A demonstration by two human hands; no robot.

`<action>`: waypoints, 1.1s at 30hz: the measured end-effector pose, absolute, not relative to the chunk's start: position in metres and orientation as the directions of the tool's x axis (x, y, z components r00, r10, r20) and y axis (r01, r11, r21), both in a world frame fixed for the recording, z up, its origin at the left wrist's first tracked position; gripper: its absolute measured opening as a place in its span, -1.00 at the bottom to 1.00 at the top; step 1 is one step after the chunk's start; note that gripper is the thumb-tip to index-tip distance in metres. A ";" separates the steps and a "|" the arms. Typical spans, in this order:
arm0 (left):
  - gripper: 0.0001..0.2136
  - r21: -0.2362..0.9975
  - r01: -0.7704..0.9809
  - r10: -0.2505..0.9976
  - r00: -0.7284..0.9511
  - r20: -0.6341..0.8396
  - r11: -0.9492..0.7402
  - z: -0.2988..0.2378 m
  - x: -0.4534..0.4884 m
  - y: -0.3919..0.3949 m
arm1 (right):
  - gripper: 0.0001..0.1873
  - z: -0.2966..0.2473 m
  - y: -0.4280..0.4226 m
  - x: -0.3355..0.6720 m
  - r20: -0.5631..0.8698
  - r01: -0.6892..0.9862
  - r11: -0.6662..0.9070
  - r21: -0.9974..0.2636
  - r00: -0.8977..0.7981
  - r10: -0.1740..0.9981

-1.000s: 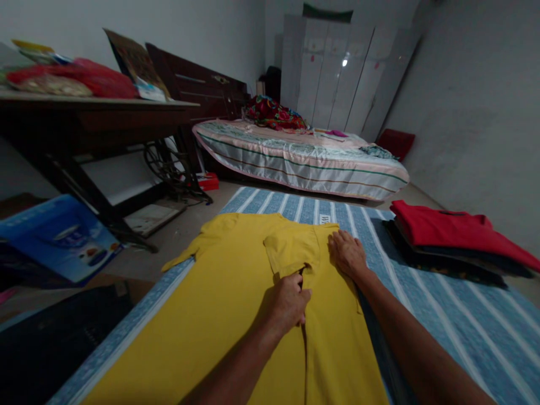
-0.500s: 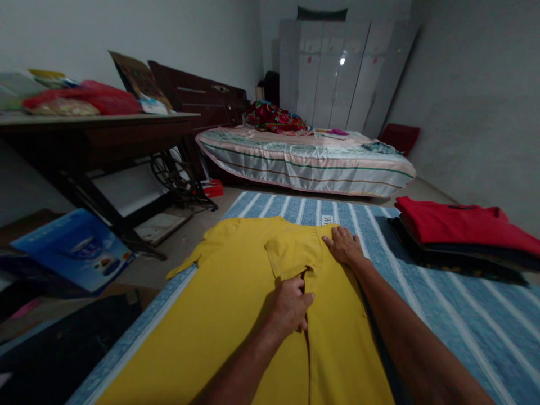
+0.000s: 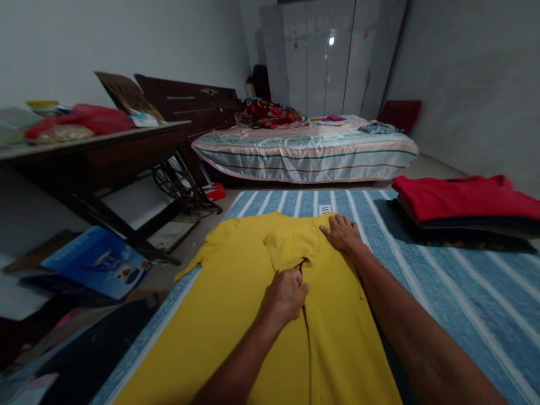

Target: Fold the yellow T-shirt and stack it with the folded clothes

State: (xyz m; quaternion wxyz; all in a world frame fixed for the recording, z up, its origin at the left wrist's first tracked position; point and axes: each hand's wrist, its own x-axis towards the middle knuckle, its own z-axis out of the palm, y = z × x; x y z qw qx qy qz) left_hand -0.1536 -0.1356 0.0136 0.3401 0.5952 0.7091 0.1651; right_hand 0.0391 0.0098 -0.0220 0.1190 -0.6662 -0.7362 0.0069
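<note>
your left hand [image 3: 287,295] is closed on the shirt [image 3: 236,320], a yellow one. its fingers are curled tight and pinch a fold of cloth near the middle, at the lower corner of a flap turned in over the body. from that pinch a dark crease runs down the shirt toward you. your right hand [image 3: 342,233] lies flat and wide open, palm down, on the far right corner of the shirt, just beyond the flap, holding nothing. the two hands are near each other but apart.

the shirt lies spread on the striped mat [image 3: 442,281], covering its left part, with the far edge short of the mat's end. one sleeve [image 3: 211,247] reaches to the mat's left edge.

on the far right of the mat sits a pile [image 3: 459,233] of folded dark clothes with a red top [image 3: 459,197] on it, well apart from your hands. beyond the mat stands a bed [image 3: 304,154] with a striped cover, and behind it a pale wardrobe [image 3: 329,56]. to the left a dark bench [image 3: 109,149] carries red and yellow bundles. a blue box [image 3: 97,267] lies on the floor beside it.
</note>
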 end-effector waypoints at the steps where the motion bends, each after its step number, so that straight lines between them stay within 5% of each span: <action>1: -0.86 0.648 0.719 0.950 -0.056 -0.308 0.252 0.016 -0.153 -0.135 | -0.44 -0.021 0.009 0.040 0.169 0.979 0.112 -0.171 -0.083 0.982; 12: -0.79 0.758 0.541 0.852 0.135 -0.506 0.365 0.040 -0.148 -0.171 | -0.50 -0.005 -0.049 0.040 0.186 0.965 0.212 -0.155 -0.182 0.965; 33: -0.89 0.670 0.601 0.813 0.057 -0.580 0.436 0.046 -0.136 -0.218 | -0.49 0.001 -0.131 0.033 0.168 0.958 0.275 -0.081 -0.259 0.951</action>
